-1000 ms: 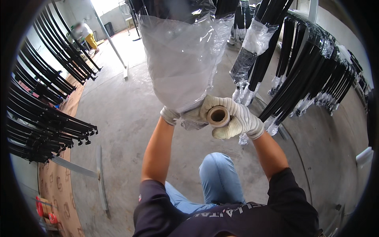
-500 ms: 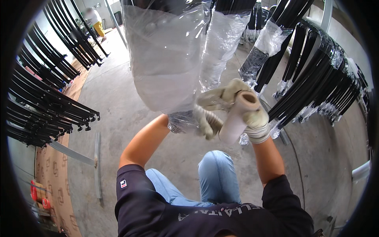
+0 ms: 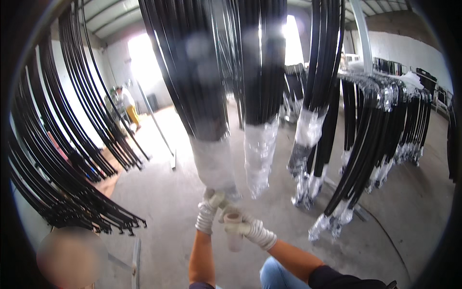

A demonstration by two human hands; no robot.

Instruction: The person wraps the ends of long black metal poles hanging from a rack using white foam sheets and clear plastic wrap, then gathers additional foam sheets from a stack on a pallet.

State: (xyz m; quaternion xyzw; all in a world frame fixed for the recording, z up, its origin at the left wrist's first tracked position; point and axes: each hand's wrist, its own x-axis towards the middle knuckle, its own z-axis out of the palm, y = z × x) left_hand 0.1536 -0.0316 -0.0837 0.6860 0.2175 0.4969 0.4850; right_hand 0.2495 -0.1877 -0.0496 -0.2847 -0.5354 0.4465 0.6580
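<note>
A tall bundle of black bars (image 3: 192, 72) hangs in front of me, its lower part wrapped in white padding and clear film (image 3: 211, 161). At the wrapped bottom end is my left hand (image 3: 208, 212) in a pale knitted glove; its fingers are blurred and partly hidden. My right hand (image 3: 252, 230), gloved alike, is closed round a small film roll (image 3: 234, 238) with a hollow brown core. The roll sits just below the bundle's tip, close beside the left hand. Another bundle with a wrapped white end (image 3: 260, 159) hangs just to the right.
Rows of bare black bars (image 3: 62, 164) hang at the left. More film-wrapped bundles (image 3: 353, 159) hang at the right over the concrete floor (image 3: 284, 221). A metal post (image 3: 156, 123) stands behind. A person in yellow trousers (image 3: 132, 113) is far off at left.
My view has tilted up, showing the black bars above the wrapped ends. Both hands appear lower in view, and the right hand with the roll has moved left, under the bundle's end.
</note>
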